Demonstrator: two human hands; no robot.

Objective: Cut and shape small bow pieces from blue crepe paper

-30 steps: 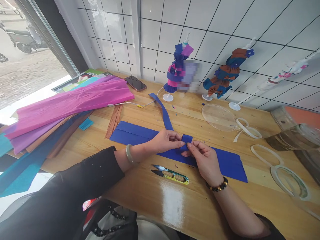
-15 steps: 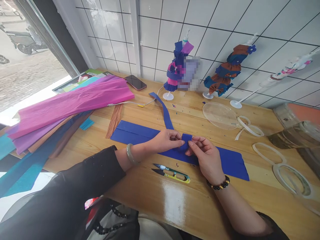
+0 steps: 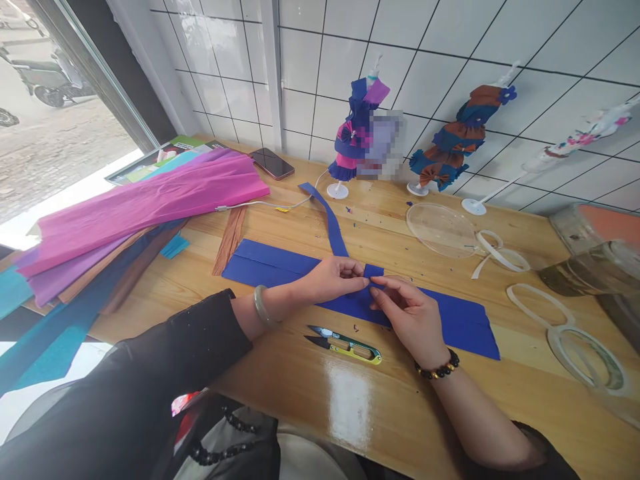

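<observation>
A small folded piece of blue crepe paper (image 3: 374, 270) is pinched between my two hands, above a wide blue crepe paper strip (image 3: 273, 261) lying across the table. My left hand (image 3: 334, 280) grips its left side between thumb and curled fingers. From the right, my right hand (image 3: 413, 313) presses thumb and fingertips together at its lower edge; the fingers hide part of it. A narrow blue paper strip (image 3: 330, 217) curves back over the table, its near end by my left fingers. Just in front lie yellow-and-green thread snips (image 3: 347, 345), blades pointing left.
Coloured crepe sheets (image 3: 150, 193) are piled at left, beside a phone (image 3: 271, 164). Paper-decorated stands (image 3: 353, 133) line the tiled wall. Rolls of white tape (image 3: 585, 360), a clear disc (image 3: 440, 230) and a glass jar (image 3: 583, 270) occupy the right side.
My right fingers have shifted slightly left and now cover more of the folded piece's lower part. My left hand stays almost in place.
</observation>
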